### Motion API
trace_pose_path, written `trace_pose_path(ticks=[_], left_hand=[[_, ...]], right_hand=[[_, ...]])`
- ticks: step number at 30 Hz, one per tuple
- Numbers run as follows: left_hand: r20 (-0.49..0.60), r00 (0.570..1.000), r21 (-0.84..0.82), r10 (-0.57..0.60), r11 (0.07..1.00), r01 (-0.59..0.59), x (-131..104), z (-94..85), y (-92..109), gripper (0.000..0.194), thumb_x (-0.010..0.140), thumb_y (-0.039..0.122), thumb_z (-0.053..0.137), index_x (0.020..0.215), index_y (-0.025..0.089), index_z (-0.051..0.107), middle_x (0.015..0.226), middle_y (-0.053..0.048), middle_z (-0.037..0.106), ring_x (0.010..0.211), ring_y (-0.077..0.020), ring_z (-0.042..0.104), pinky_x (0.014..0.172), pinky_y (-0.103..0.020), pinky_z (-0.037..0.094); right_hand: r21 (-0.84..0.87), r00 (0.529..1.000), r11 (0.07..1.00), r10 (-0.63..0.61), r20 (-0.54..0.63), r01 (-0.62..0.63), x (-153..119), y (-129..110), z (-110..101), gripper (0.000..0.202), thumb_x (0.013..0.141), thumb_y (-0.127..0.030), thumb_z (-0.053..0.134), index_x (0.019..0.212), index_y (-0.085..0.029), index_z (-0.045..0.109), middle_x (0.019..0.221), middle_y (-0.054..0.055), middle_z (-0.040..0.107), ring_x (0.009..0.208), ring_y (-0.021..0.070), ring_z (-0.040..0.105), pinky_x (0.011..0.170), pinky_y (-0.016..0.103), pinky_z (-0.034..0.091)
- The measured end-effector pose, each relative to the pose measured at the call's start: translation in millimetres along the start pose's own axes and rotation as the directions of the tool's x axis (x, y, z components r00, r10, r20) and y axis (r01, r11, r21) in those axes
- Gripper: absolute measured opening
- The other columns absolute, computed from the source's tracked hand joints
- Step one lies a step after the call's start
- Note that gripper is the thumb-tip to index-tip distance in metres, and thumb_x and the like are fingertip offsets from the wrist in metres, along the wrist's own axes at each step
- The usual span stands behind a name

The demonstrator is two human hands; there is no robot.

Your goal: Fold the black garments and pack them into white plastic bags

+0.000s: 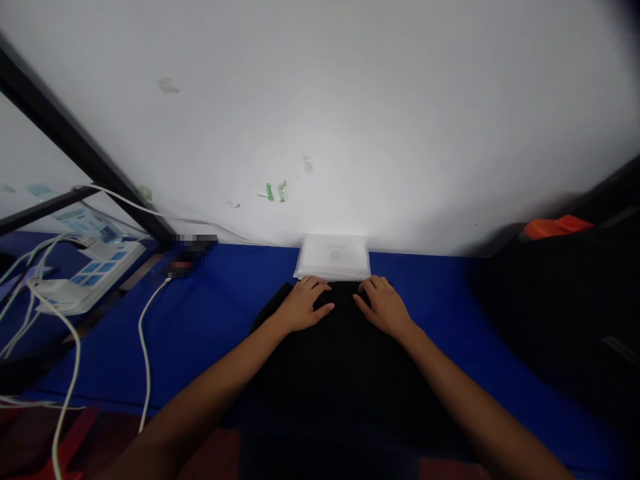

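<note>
A black fabric item (345, 360), dark enough that its exact kind cannot be made out, lies on the blue surface in front of me. My left hand (305, 303) rests on its far left part, fingers bent forward and thumb apart. On the far right part lies my right hand (383, 303), palm down, its thumb also away from the fingers. Just beyond both hands, a flat white package (334, 257) with a faint round mark leans by the wall. The fingertips come close to its near edge.
A white power strip (95, 277) with blue sockets and several white cables stands at the left. One cable (145, 340) runs to a dark, pixelated object (187, 257). A large black bag-like shape (555, 313) with an orange item (557, 227) fills the right. Behind is a white wall (380, 120).
</note>
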State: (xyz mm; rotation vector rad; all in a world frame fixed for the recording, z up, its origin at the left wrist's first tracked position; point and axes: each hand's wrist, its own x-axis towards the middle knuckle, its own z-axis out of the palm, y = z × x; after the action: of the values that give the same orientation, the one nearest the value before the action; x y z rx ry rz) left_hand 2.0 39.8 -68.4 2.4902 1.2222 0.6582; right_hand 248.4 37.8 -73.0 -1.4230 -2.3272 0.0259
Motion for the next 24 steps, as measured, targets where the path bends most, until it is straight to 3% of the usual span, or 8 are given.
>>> trace_pose_path(ticks=[24], left_hand=[[0.023, 1.0, -0.019, -0.011, 1.0, 0.011, -1.2, -1.8, -0.1, 0.035, 0.092, 0.043, 0.059, 0.121, 0.024, 0.06, 0.126, -0.01, 0.059, 0.121, -0.0286, 0.052, 0.107, -0.048, 0.041]], right_hand=[[0.025, 1.0, 1.0, 0.009, 0.002, -0.009, -0.5, 0.8, -1.8, 0.015, 0.094, -0.033, 0.053, 0.094, -0.02, 0.06, 0.097, 0.009, 0.062, 0.09, 0.0243, 0.055, 0.082, 0.037, 0.046]])
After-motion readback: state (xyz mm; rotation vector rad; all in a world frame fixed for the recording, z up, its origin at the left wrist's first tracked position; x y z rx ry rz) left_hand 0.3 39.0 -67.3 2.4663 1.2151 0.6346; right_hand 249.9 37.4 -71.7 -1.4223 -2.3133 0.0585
